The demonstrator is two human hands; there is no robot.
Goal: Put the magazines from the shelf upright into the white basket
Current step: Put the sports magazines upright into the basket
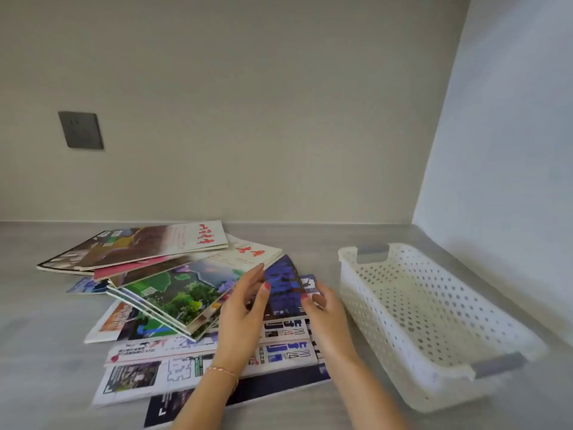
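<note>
Several magazines [173, 293] lie in a loose, overlapping pile on the grey shelf, left of centre. A blue-covered magazine [283, 283] shows between my hands. My left hand [245, 315] hovers with fingers spread at the right edge of a green-covered magazine [183, 287], its fingertips touching that edge. My right hand [325, 318] rests open over the blue magazine's right side, gripping nothing that I can see. The white perforated basket [406, 346] stands empty to the right of both hands, a short gap from my right hand.
The grey shelf surface [46, 336] runs back to a beige wall with a dark socket plate [81, 130]. A pale side wall [502, 181] closes the right side just behind the basket. The basket has grey handle inserts [499, 364] at both ends.
</note>
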